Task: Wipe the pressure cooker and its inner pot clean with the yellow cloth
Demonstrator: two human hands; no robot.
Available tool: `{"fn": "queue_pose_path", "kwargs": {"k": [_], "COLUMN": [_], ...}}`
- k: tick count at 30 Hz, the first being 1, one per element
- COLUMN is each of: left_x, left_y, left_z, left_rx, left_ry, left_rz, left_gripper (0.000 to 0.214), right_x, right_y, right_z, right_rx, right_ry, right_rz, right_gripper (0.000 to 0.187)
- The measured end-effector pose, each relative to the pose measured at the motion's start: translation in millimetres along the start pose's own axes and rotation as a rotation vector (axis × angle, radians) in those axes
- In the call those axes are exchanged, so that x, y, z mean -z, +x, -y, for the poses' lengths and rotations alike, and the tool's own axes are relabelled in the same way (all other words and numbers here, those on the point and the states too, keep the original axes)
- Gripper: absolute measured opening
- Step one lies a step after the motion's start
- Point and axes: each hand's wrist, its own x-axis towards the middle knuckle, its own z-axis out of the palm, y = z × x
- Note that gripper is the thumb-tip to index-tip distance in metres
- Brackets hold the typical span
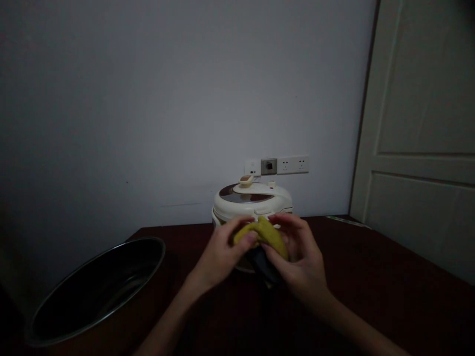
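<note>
Both my hands meet over the dark red table, just in front of a cream electric pressure cooker. My left hand and my right hand are closed on a yellow-green cloth that is bunched between them. A dark part hangs under the cloth between my palms; I cannot tell what it is. The cooker's lid is on, with a small knob on top. The room is dim.
A large dark metal basin sits at the table's left front. Wall sockets are on the grey wall behind the cooker. A cream door stands at the right.
</note>
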Motion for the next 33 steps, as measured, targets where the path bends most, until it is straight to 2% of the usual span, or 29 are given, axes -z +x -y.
{"fn": "queue_pose_path", "kwargs": {"k": [2,4,6,9,11,12,15,17,18,20,21,23,25,26,29,33], "left_x": [-14.3,-24.1,-30.5,-31.4,-21.1,-11.4,33.4,66.6,80.5,98.0,101.1,98.3,89.4,85.2,79.0,72.4], "left_y": [-8.0,-9.0,-5.6,2.1,7.6,10.5,21.2,31.4,37.9,54.3,63.8,83.9,102.0,108.9,116.7,96.5], "left_z": [-5.5,-2.4,4.0,12.1,14.1,14.1,13.5,17.2,21.7,36.6,46.8,70.5,94.2,104.6,126.5,137.4], "left_rx": [0.114,0.187,0.22,0.269,0.288,0.276,0.133,0.004,-0.057,-0.127,-0.131,-0.086,0.042,0.074,0.123,0.13], "left_ry": [-0.147,-0.282,-0.358,-0.412,-0.426,-0.412,-0.204,0.074,0.212,0.407,0.437,0.38,0.175,0.129,0.04,0.035], "left_rz": [0.222,0.322,0.337,0.268,0.138,0.034,-0.403,-0.691,-0.796,-0.863,-0.842,-0.709,-0.573,-0.546,-0.534,-0.556], "left_gripper": [0.039,0.039,0.037,0.035,0.034,0.033,0.033,0.036,0.035,0.033,0.031,0.032,0.024,0.021,0.02,0.023], "right_x": [-0.1,2.8,7.5,17.1,27.2,34.3,66.8,96.0,111.5,141.5,155.0,177.7,195.1,202.2,218.9,232.1], "right_y": [-2.3,-4.7,-4.8,2.7,14.7,22.9,52.5,69.2,74.2,74.5,69.4,50.6,25.1,12.2,-19.3,-37.7], "right_z": [3.0,3.2,2.0,1.3,1.0,-0.4,-18.7,-48.0,-67.9,-114.4,-138.7,-183.1,-215.4,-226.2,-242.1,-252.9], "right_rx": [-0.02,-0.028,-0.044,-0.106,-0.152,-0.166,-0.15,-0.154,-0.179,-0.299,-0.376,-0.545,-0.689,-0.722,-0.803,-0.848], "right_ry": [0.06,0.09,0.14,0.263,0.298,0.297,0.279,0.258,0.228,0.131,0.063,-0.088,-0.333,-0.392,-0.474,-0.476], "right_rz": [-0.01,-0.021,-0.007,0.01,-0.042,-0.079,-0.244,-0.388,-0.461,-0.581,-0.61,-0.635,-0.557,-0.554,-0.537,-0.516], "right_gripper": [0.04,0.037,0.033,0.029,0.027,0.026,0.025,0.024,0.023,0.023,0.022,0.022,0.024,0.022,0.014,0.021]}}
